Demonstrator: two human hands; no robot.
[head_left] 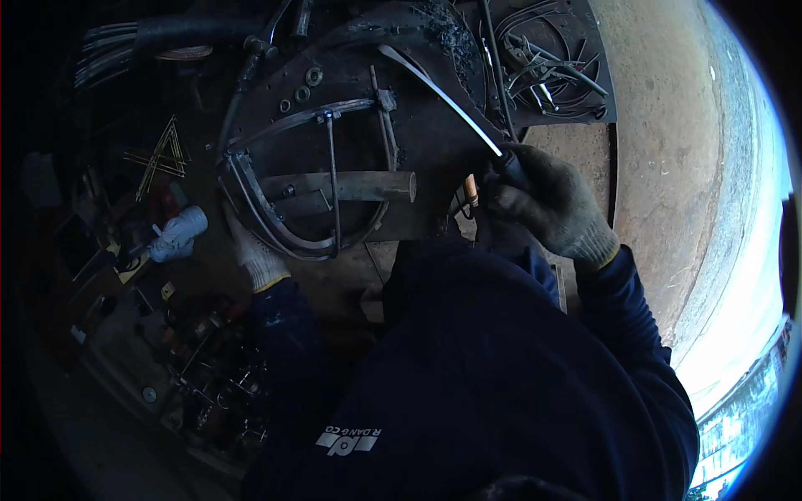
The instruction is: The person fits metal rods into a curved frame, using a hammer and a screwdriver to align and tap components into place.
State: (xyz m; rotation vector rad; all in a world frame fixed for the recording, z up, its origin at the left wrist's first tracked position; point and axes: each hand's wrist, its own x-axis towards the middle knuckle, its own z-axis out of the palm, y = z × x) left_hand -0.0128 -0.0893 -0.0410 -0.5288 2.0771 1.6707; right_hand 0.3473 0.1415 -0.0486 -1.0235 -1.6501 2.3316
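Observation:
My right hand (pixel 561 204), in a grey work glove, is closed round the dark handle end of a long, slightly curved bright metal rod (pixel 443 96). The rod slants away to the far left over the dark metal table (pixel 443 179); its exact kind is unclear. Just left of that hand is a copper-coloured piece (pixel 470 190), partly hidden. My left hand (pixel 261 255), also gloved, is at the near left outer side of a curved welded metal frame (pixel 334 179). Its fingers are mostly hidden in shadow. A metal tube (pixel 376 185) lies across the frame, behind an upright bar.
Several metal rings (pixel 313 77) lie beyond the frame. Coiled cable and pliers-like tools (pixel 543 75) lie at the far right. Thin yellowish rods (pixel 167 159), a crumpled white cloth or glove (pixel 180 232) and a jumble of metal parts (pixel 225 376) are at left.

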